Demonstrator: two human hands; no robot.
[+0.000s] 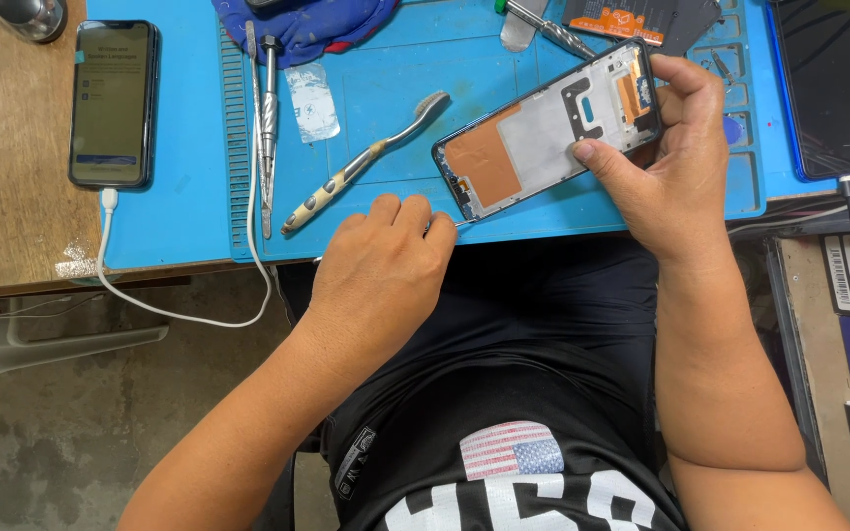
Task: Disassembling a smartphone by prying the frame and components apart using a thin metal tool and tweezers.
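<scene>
A: Right hand (676,167) grips the opened phone frame (548,133), thumb pressed on its inner face, fingers wrapped round the far short end. The frame sits tilted over the blue work mat (395,197), its near corner low by the mat's front edge.

B: Left hand?

A: Left hand (381,270) is curled, knuckles up, fingertips at the mat edge just beside the frame's lower corner. Something thin and metallic pokes out past the fingers; cannot tell if it is pinched or merely lying there.

B: How does the frame handle?

A: Looks light, thin, stiff but probably bendable if twisted. Likely fragile: copper-coloured foil and bare parts show inside, so a hold on the rim edges seems safest, not the face. Smooth sides, probably slippery.

B: Nearby stuff?

A: Toothbrush (366,162) lying left of the frame, tweezers (268,118) further left, a lit phone (112,103) on a white cable (179,310) well apart.
</scene>
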